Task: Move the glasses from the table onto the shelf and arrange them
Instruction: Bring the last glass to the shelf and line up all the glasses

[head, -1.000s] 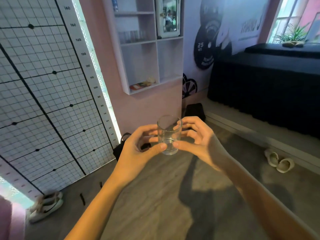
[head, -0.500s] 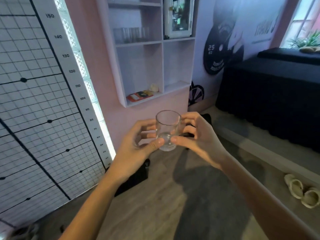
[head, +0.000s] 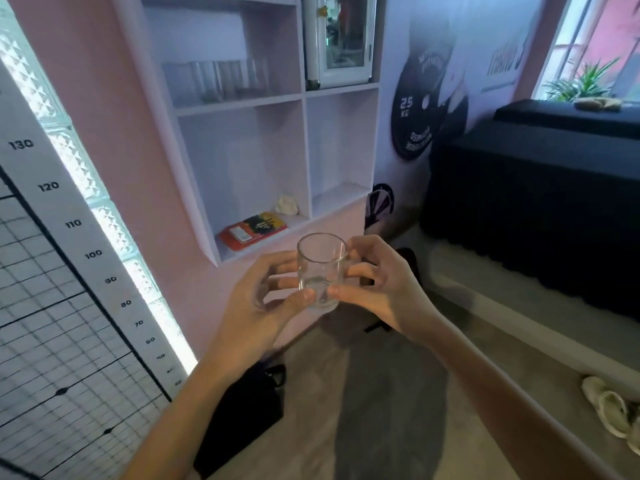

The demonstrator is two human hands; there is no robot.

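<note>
At frame centre an empty clear glass (head: 322, 271) stands upright, pinched between the left hand (head: 258, 306) and right hand (head: 377, 292). In the shelf (head: 304, 140) at upper centre, a row of glasses (head: 225, 79) fills one compartment; lower down lie a red packet (head: 252, 230) and a pale lump (head: 286, 205). Grey floor (head: 381, 410) spreads below.

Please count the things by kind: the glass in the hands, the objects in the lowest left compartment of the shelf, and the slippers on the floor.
Glass, held by left hand and right hand: 1
Red packet: 1
Pale lump: 1
Slippers: 2
Total: 5
</note>
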